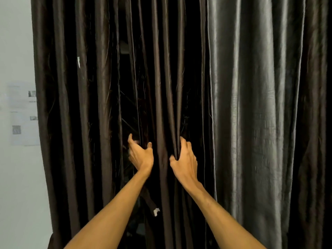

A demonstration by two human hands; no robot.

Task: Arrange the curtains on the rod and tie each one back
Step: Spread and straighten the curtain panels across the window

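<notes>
The brown curtain (100, 105) hangs in deep pleats from top to bottom of the view, and the rod is out of sight above it. The right hand (185, 159) has its fingers (183, 142) curled into a fold near the brown curtain's right edge, with the thumb pinching from the other side, so it's clamped on a bunch of cloth. The left hand (141, 153) is loose, fingers apart and thumb out, reaching into a dark gap in the brown curtain just left of that bunch. It's a bit blurry, but it looks empty.

To me this is the gathering step before tying. What I'd do:
- Sweep the left hand round behind the pleats and pull them toward the right hand's bunch, so you get one neat bundle instead of a twisted wad.
- Gather fold on fold, like an accordion. This satiny stuff looks slippery, so grip firmly.
- Don't snag the grey curtain (260, 123) hanging right against the brown curtain's right edge.

A dark strap with a white end (156, 212) dangles low on the brown curtain, below the left hand. It's probably the tie-back, but I can't swear to it.
</notes>
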